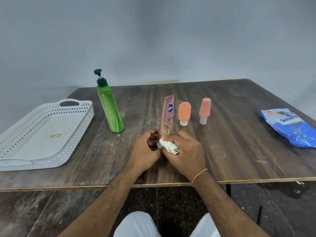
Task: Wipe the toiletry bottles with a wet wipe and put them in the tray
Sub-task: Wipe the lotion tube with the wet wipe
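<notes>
Before us stands a dark wooden table (pixel 222 142), the grain running away from us, its top scuffed and marked with pale streaks and specks. A light strip edges its near side. We see one dark leg (pixel 228 189) under the right part. Behind the table rises a plain grey-blue wall (pixel 153 40), with a yellowish stain where it meets the far edge. Below, the floor (pixel 34 211) is dark and worn, crossed by thin pale joint lines and dusted with whitish marks. At the bottom edge we note white trousers (pixel 133 224) on both knees. A thin orange thread (pixel 199 175) circles one wrist.
</notes>
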